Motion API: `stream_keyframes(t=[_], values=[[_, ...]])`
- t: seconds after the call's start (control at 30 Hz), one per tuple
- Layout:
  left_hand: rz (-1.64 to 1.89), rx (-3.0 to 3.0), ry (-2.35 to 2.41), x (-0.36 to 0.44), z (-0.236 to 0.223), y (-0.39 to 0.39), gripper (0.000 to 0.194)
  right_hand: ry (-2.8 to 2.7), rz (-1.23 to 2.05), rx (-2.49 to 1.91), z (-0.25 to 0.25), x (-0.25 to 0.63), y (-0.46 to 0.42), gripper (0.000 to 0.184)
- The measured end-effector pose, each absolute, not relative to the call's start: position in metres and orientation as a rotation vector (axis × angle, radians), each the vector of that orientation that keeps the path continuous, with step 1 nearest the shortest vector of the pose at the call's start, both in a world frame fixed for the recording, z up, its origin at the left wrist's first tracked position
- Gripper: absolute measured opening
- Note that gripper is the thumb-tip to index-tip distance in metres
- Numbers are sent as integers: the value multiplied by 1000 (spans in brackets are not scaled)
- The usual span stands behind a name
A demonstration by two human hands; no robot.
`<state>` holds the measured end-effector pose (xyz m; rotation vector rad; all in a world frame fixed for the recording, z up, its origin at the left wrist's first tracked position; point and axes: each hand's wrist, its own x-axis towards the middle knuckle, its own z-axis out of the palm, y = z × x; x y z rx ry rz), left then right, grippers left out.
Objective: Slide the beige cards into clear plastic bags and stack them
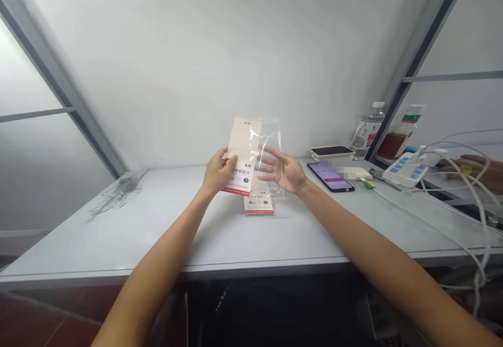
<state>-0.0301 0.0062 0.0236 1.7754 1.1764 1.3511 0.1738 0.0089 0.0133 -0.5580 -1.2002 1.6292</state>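
Note:
My left hand is closed on the left edge of a white and red printed card packet, its thumb on the front. The packet is held up over the table and tilted a little. A clear plastic sleeve extends from the packet's right side. At that sleeve is my right hand, its fingers spread and pointing left toward the packet. Whether the fingers press on the film is unclear. Below, a second printed packet with a red bottom band lies on the table, its upper part hidden behind the held one.
On the right of the white table are a lit phone, another phone, a water bottle, a bottle of dark red liquid and a power strip with white cables. Another person's hand shows at far right.

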Motion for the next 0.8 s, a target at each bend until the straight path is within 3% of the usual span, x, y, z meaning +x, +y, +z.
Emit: stream_keyframes(t=[0.6,0.8], values=[[1351,1548,992,-25,27,3,52,-1223,1578,-573,11,168,6,33],[1363,1616,993,-18,16,6,44,-1274,1562,-590,3,162,6,34]])
